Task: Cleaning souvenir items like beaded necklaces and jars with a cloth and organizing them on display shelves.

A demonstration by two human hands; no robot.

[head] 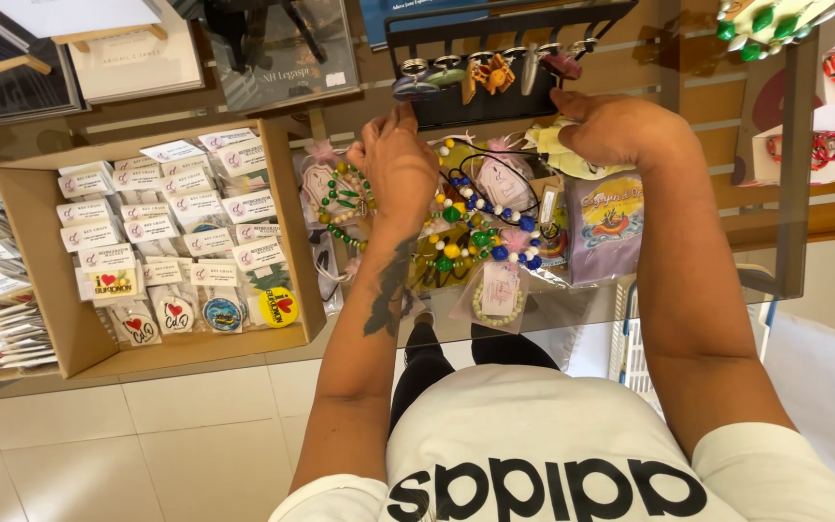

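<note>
left hand (398, 159): at the left end of the black rack (495, 97), fingertips on the blue-grey keyring (416, 85); fingers curled together, can't tell if it's actually pinched.
right hand (616, 128): at the right end of the rack, fingers bunched at the maroon keyring (564, 64); grip itself hidden, can't tell.
rack: stands on the glass desk (707, 280), back edge, just above the pile of bead bracelets (480, 232).
step advice: my read – steady one end while working the other; lift rings straight off the bar so neighbours don't tangle.
count, keyrings on rack: about six.
count, cardboard tray (36, 271): one, holding roughly twenty carded badges; exact number unclear.
count, hands: two, both the wearer's.
</note>
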